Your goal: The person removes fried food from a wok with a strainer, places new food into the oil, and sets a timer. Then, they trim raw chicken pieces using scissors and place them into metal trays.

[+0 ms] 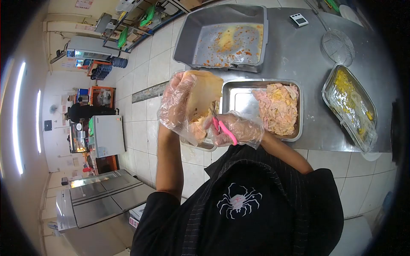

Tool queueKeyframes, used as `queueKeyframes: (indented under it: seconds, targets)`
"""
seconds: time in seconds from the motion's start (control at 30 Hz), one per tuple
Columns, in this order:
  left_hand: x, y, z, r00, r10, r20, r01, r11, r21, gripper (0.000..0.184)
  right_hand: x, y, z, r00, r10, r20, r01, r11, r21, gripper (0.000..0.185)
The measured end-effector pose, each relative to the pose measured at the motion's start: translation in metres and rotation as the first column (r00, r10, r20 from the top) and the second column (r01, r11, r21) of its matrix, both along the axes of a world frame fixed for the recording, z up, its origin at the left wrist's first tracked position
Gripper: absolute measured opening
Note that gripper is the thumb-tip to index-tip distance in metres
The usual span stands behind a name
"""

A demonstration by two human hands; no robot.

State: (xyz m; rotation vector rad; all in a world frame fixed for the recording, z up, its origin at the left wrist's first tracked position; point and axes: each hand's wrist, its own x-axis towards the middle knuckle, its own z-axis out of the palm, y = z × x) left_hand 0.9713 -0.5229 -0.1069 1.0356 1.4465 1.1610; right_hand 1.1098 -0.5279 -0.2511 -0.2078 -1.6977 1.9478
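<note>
My left hand (176, 96), in a clear plastic glove, is closed on a large pale yellow sheet of raw chicken skin (206, 87). Gloved in the same way, my right hand (239, 128) grips pink-handled scissors (223, 128). Their blades point up against the lower edge of the skin. Just right of my hands, a steel tray (239, 96) holds a heap of pale pink skin pieces (279, 109). Beneath my hands, the rim of another metal tray (209, 148) shows; most of it is hidden.
A grey plastic tub (185, 38) with orange bits and yellowish liquid stands at the back of the steel table (294, 55). Farther right lie a plastic-wrapped tray of yellow food (352, 102), a wire strainer (338, 47) and a small scale-like device (298, 19). Another person (87, 112) stands far left.
</note>
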Motion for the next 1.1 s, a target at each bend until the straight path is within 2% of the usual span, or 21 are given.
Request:
queueKeyframes:
  seconds: [0.1,0.17,0.2,0.3,0.37,0.43,0.5,0.57,0.63,0.7,0.77,0.83,0.87,0.9,0.97,1.0,1.03,1.07,1.1]
  targets:
    - [0.006,-0.008,0.004,1.000,0.012,0.016,-0.012,1.000,-0.002,0.026,0.002,0.004,0.019,0.997,-0.030,-0.064,0.029,0.999,-0.025,0.036]
    - [0.011,-0.016,0.008,0.999,0.035,0.001,-0.035,0.999,0.020,0.025,-0.004,0.006,0.020,0.991,-0.030,-0.132,-0.017,0.939,-0.344,0.036]
    - [0.011,-0.020,0.011,0.998,0.061,-0.013,-0.060,0.997,0.040,0.024,-0.002,0.007,0.021,0.995,-0.069,-0.070,0.053,0.977,-0.206,0.031]
    - [0.002,-0.030,0.010,0.997,0.071,-0.023,-0.069,0.993,0.093,0.023,-0.002,0.008,0.031,0.998,0.005,-0.060,-0.020,0.966,-0.256,0.034]
    - [0.000,-0.037,0.010,0.997,0.079,-0.023,-0.076,0.993,0.094,0.022,0.002,0.010,0.048,0.996,-0.028,-0.082,0.010,0.979,-0.206,0.036]
    - [0.002,-0.044,0.012,0.996,0.089,-0.023,-0.086,0.991,0.101,0.021,0.000,0.012,0.052,0.999,-0.036,-0.028,0.034,0.998,-0.059,0.036]
    - [0.007,-0.051,0.021,0.992,0.127,0.012,-0.127,0.985,0.121,0.018,-0.001,0.008,0.053,0.999,-0.047,-0.008,0.046,0.996,-0.081,0.037]
    - [0.005,-0.057,0.018,0.985,0.163,0.063,-0.170,0.977,0.126,0.017,-0.003,0.002,0.056,0.994,-0.002,-0.112,-0.031,0.958,-0.287,0.037]
    - [0.002,-0.063,0.014,0.974,0.193,0.121,-0.208,0.971,0.119,0.017,0.001,0.003,0.062,0.998,0.033,-0.051,-0.044,0.969,-0.242,0.037]
    - [-0.003,-0.066,0.013,0.991,0.075,0.109,-0.080,0.996,0.042,0.017,0.004,0.003,0.066,0.995,0.033,-0.097,-0.049,0.985,-0.165,0.036]
    - [0.000,-0.066,0.012,0.980,0.090,0.178,-0.102,0.993,0.062,0.019,0.006,0.003,0.064,0.992,0.020,-0.124,-0.032,0.995,-0.091,0.040]
    - [-0.008,-0.070,0.012,0.998,0.053,-0.019,-0.053,0.999,0.001,0.020,0.012,-0.001,0.072,0.993,-0.043,0.108,0.055,0.993,-0.108,0.043]
    - [-0.019,-0.071,0.005,0.902,-0.052,-0.429,0.195,0.935,0.296,0.019,0.013,-0.005,0.061,0.988,-0.060,0.143,0.076,0.991,-0.108,0.044]
    - [-0.029,-0.068,0.000,0.604,0.011,-0.797,0.493,0.780,0.385,0.019,0.013,-0.008,0.048,0.983,-0.071,0.170,0.089,0.991,-0.098,0.044]
    - [-0.025,-0.063,0.012,0.264,0.294,-0.919,0.680,0.619,0.393,0.021,0.009,-0.018,0.048,0.978,-0.152,0.145,0.186,0.946,-0.265,0.046]
    - [-0.021,-0.063,0.014,0.521,0.068,-0.851,0.503,0.781,0.370,0.028,0.006,-0.020,0.032,0.973,-0.215,0.088,0.225,0.964,-0.138,0.045]
    - [-0.014,-0.068,0.011,0.774,-0.110,-0.624,0.348,0.897,0.274,0.036,0.004,-0.023,0.018,0.957,-0.288,0.028,0.289,0.957,-0.032,0.044]
    - [-0.011,-0.073,0.012,0.776,-0.063,-0.627,0.313,0.902,0.297,0.036,0.002,-0.022,0.022,0.968,-0.251,0.019,0.251,0.968,-0.007,0.044]
    - [-0.007,-0.077,0.012,0.945,-0.126,-0.301,0.190,0.963,0.192,0.035,0.003,-0.022,0.025,0.971,-0.236,0.046,0.237,0.972,-0.008,0.042]
